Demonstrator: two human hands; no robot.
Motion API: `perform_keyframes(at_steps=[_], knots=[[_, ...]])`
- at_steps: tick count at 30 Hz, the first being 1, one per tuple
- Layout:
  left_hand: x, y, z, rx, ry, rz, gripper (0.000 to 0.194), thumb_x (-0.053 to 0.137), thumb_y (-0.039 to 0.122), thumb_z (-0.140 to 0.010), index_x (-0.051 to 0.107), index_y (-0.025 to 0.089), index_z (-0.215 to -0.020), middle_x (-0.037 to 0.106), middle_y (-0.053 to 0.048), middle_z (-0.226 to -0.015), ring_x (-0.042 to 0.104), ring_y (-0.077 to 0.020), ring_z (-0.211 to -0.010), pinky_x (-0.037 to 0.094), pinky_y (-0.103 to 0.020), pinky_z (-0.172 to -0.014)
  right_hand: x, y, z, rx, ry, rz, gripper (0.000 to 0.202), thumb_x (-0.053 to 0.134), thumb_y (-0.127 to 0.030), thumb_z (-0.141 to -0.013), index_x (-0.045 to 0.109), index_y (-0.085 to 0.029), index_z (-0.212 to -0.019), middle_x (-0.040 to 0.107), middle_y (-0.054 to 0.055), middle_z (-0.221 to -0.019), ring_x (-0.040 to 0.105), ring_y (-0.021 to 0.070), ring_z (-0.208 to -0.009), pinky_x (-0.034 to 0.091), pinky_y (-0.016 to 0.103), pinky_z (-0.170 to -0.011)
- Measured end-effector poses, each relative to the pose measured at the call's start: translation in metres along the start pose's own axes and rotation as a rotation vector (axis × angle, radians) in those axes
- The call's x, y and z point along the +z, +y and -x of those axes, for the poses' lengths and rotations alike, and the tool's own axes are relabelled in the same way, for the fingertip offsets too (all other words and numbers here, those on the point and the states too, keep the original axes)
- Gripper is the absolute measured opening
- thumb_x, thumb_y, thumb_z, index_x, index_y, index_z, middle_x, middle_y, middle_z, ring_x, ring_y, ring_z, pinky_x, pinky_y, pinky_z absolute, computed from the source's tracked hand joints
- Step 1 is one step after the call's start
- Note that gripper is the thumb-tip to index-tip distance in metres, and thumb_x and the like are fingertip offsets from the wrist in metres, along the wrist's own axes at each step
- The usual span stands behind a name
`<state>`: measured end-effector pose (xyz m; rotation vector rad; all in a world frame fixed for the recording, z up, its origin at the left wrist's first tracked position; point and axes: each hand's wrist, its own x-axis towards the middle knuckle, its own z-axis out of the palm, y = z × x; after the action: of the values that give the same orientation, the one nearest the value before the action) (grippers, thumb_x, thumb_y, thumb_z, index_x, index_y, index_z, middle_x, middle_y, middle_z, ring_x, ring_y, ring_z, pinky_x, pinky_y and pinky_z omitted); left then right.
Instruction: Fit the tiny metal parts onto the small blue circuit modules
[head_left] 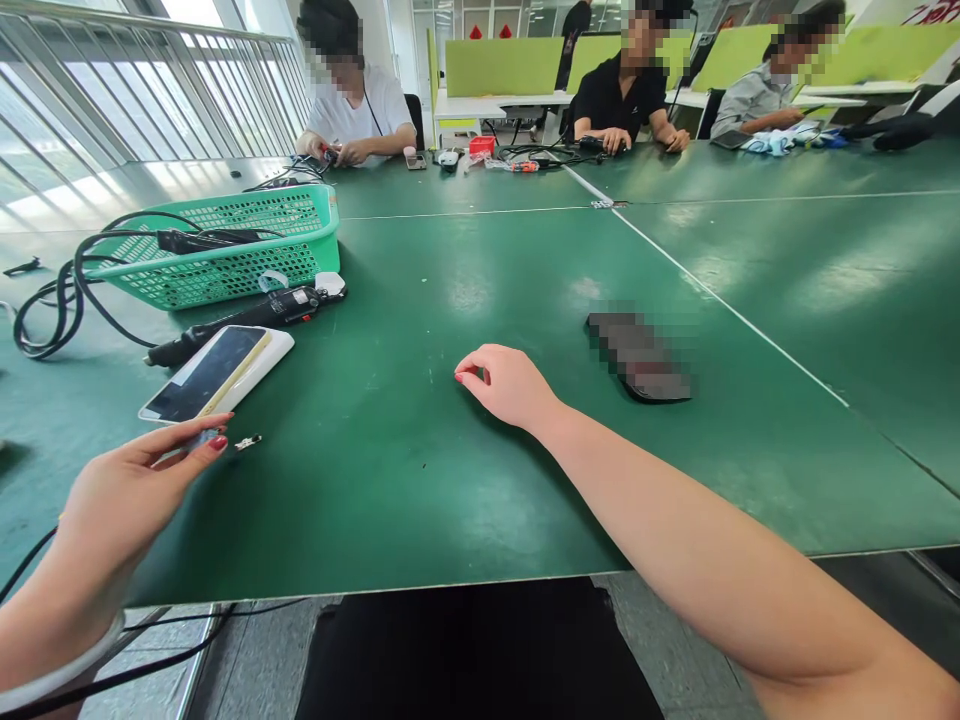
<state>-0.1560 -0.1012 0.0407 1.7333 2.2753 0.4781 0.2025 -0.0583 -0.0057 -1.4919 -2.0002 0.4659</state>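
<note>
My left hand (139,490) is at the front left, thumb and fingers pinched on a small, bluish, clear-looking piece (201,438) mostly hidden by the fingers. Just beyond the fingertips is a small shiny metal part (248,442); whether it joins the held piece I cannot tell. Behind that hand, a phone-like panel with a dark screen (217,370) lies on a white box (271,357). A black electric screwdriver (247,320) with a cable lies behind the box. Near the table's middle, my right hand (514,385) has its fingers curled to the thumb, nothing visible in them.
A green mesh basket (262,255) holding black cabled gear stands at the left. A dark, partly blurred phone-shaped object (641,360) lies right of my right hand. Across the green table (420,520) sit three people, with tools, cables and a red box (481,146) before them.
</note>
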Motion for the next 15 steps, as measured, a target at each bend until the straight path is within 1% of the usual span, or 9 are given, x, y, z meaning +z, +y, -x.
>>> perform_keyframes(at_steps=[4, 6, 8, 10, 12, 13, 14, 15], knots=[[-0.002, 0.01, 0.008, -0.104, 0.046, 0.029, 0.05, 0.047, 0.058, -0.079, 0.057, 0.035, -0.121, 0.071, 0.007, -0.101, 0.061, -0.0247, -0.098, 0.044, -0.029, -0.071, 0.001, 0.001, 0.0, -0.004, -0.007, -0.008, 0.02, 0.049, -0.025, -0.087, 0.068, -0.02, -0.082, 0.062, 0.002, -0.079, 0.052, 0.0117, -0.068, 0.04, 0.027, -0.062], [0.001, 0.016, 0.012, -0.106, 0.015, 0.077, 0.05, 0.044, 0.056, -0.081, 0.056, 0.031, -0.123, 0.069, 0.005, -0.109, 0.061, -0.0233, -0.1, 0.046, -0.028, -0.073, 0.001, 0.001, 0.0, -0.004, -0.011, -0.008, 0.02, 0.049, -0.026, -0.087, 0.068, -0.02, -0.082, 0.062, 0.002, -0.079, 0.052, 0.0116, -0.068, 0.039, 0.027, -0.062], [0.007, 0.02, 0.012, -0.091, -0.048, 0.102, 0.048, 0.044, 0.053, -0.082, 0.058, 0.027, -0.12, 0.069, 0.001, -0.112, 0.061, -0.024, -0.101, 0.047, -0.03, -0.078, 0.001, 0.001, 0.0, -0.003, -0.022, -0.006, 0.019, 0.05, -0.025, -0.087, 0.068, -0.02, -0.082, 0.062, 0.001, -0.078, 0.051, 0.0116, -0.067, 0.039, 0.026, -0.061], [0.017, 0.025, 0.009, -0.018, -0.093, 0.121, 0.044, 0.047, 0.05, -0.082, 0.06, 0.024, -0.115, 0.068, -0.001, -0.115, 0.061, -0.0256, -0.103, 0.047, -0.033, -0.084, 0.002, 0.001, 0.0, -0.008, -0.033, -0.006, 0.019, 0.05, -0.025, -0.086, 0.068, -0.02, -0.082, 0.062, 0.001, -0.078, 0.051, 0.0116, -0.067, 0.04, 0.027, -0.062], [0.03, 0.034, 0.004, 0.126, -0.111, 0.171, 0.036, 0.051, 0.045, -0.08, 0.063, 0.023, -0.106, 0.063, -0.003, -0.124, 0.059, -0.0255, -0.111, 0.043, -0.035, -0.094, 0.003, 0.0, 0.0, -0.014, -0.042, -0.002, 0.019, 0.05, -0.025, -0.086, 0.068, -0.02, -0.082, 0.063, 0.001, -0.078, 0.051, 0.0117, -0.067, 0.04, 0.027, -0.062], [0.038, 0.042, 0.001, 0.207, -0.142, 0.195, 0.032, 0.051, 0.043, -0.081, 0.063, 0.023, -0.103, 0.06, -0.004, -0.13, 0.056, -0.0248, -0.117, 0.039, -0.036, -0.101, 0.003, 0.0, 0.0, -0.013, -0.046, 0.001, 0.019, 0.05, -0.026, -0.086, 0.068, -0.02, -0.082, 0.063, 0.001, -0.078, 0.051, 0.0117, -0.067, 0.04, 0.027, -0.062], [0.047, 0.051, 0.0, 0.254, -0.146, 0.217, 0.029, 0.052, 0.041, -0.08, 0.064, 0.023, -0.099, 0.061, -0.005, -0.127, 0.052, -0.0244, -0.122, 0.035, -0.037, -0.105, 0.003, 0.0, 0.0, -0.012, -0.048, 0.004, 0.019, 0.05, -0.026, -0.086, 0.068, -0.02, -0.082, 0.063, 0.001, -0.078, 0.052, 0.0117, -0.067, 0.04, 0.027, -0.062], [0.055, 0.063, -0.001, 0.309, -0.177, 0.251, 0.027, 0.052, 0.04, -0.08, 0.065, 0.023, -0.097, 0.062, -0.005, -0.126, 0.05, -0.0238, -0.125, 0.032, -0.037, -0.108, 0.004, 0.0, 0.0, -0.01, -0.05, 0.008, 0.019, 0.051, -0.026, -0.086, 0.068, -0.02, -0.083, 0.063, 0.001, -0.078, 0.052, 0.0119, -0.067, 0.04, 0.027, -0.062]])
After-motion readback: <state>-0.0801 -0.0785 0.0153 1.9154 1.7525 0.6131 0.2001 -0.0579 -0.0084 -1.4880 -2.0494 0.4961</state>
